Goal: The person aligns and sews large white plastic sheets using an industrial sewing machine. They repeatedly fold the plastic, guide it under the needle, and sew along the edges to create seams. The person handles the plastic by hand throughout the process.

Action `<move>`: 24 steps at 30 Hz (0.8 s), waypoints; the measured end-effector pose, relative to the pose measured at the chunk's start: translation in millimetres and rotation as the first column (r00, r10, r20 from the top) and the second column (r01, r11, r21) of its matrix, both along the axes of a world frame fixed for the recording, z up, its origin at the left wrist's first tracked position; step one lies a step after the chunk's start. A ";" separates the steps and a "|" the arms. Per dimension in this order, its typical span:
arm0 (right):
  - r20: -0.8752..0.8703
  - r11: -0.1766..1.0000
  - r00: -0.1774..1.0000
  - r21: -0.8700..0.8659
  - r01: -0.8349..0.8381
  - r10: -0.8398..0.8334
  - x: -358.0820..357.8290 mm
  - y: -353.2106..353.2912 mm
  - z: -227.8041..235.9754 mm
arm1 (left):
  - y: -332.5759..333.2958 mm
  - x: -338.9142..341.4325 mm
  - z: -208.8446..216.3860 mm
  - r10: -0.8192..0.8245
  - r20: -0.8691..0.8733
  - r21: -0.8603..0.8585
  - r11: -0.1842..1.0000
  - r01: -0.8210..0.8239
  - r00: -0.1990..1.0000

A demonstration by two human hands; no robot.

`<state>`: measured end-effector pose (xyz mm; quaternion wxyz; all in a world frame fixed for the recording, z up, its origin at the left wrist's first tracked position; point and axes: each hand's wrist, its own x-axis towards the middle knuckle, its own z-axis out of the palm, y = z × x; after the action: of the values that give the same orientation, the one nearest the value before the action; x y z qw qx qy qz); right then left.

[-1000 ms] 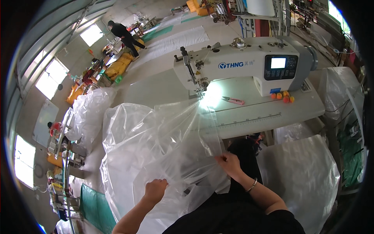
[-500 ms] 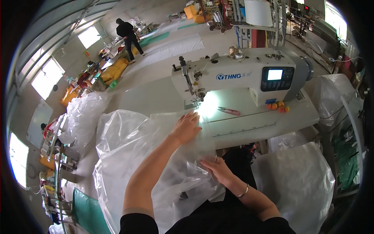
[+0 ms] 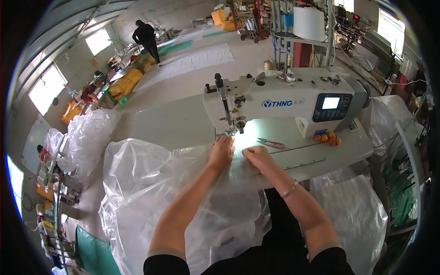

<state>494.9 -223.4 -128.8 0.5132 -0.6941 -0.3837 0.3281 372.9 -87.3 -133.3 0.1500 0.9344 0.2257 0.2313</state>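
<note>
A large clear plastic sheet covers my lap and runs up onto the table of a white sewing machine. My left hand lies on the sheet just in front of the needle area, its fingers bent down and closed on the plastic. To its right, my right hand is closed in a pinch at the sheet's edge, with the fingertips partly hidden. Bright lamp light washes out the spot under the needle. Pink-handled thread snips lie on the table beyond my right hand.
Several small orange and red balls sit at the machine's base. A white thread cone stands behind it. More clear plastic is heaped at the left and hangs at the right. A person stands far back.
My right hand has moved up from the sheet near my lap to beside the needle area. My left hand has gone from stretched fingers to bent ones. The view has shifted slightly.
</note>
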 end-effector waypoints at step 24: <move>0.838 0.975 0.526 0.213 -0.063 -0.149 14.6 55.9 -17.8 | -0.2 -4.6 2.9 -0.012 0.017 -0.013 1.000 0.012 1.000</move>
<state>509.6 -167.5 -146.6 0.3419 -0.7145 -0.6008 -0.1079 368.3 -87.5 -130.4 0.1593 0.9327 0.2204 0.2369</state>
